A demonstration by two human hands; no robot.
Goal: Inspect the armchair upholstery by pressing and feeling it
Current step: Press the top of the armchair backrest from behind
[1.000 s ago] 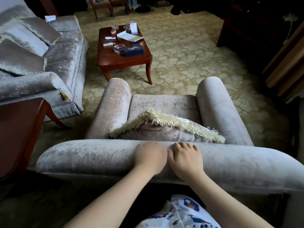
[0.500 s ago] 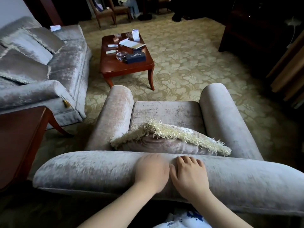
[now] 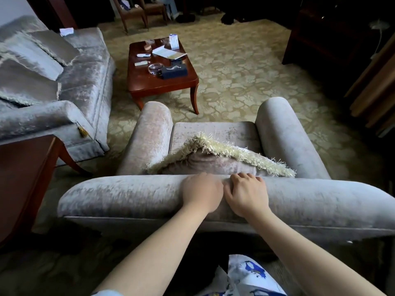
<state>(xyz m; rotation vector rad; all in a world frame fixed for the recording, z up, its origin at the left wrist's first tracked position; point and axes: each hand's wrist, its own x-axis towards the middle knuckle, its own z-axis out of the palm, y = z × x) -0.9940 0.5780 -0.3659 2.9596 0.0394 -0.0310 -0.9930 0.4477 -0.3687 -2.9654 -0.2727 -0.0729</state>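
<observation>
A grey velvet armchair (image 3: pixel 128 195) stands in front of me, seen from behind its backrest. Both my hands rest side by side on the middle of the padded top. My left hand (image 3: pixel 202 192) lies palm down, its fingertips hidden over the far edge. My right hand (image 3: pixel 245 194) presses with bent fingers, the tips digging into the velvet. A small ridge of fabric is pushed up between the two hands. A fringed cushion (image 3: pixel 213 161) leans on the seat just beyond my fingers.
A grey sofa (image 3: pixel 81 77) with pillows stands to the left, and a wooden side table (image 3: pixel 21 174) is near left. Ahead, a coffee table (image 3: pixel 162 86) carries several small items. Dark furniture (image 3: pixel 320 35) and curtains (image 3: pixel 376 92) line the right, above patterned carpet.
My right hand's fingers have curled from flat to bent, pressing into the backrest. Both hands stay at the same spot. My view has lifted slightly.
</observation>
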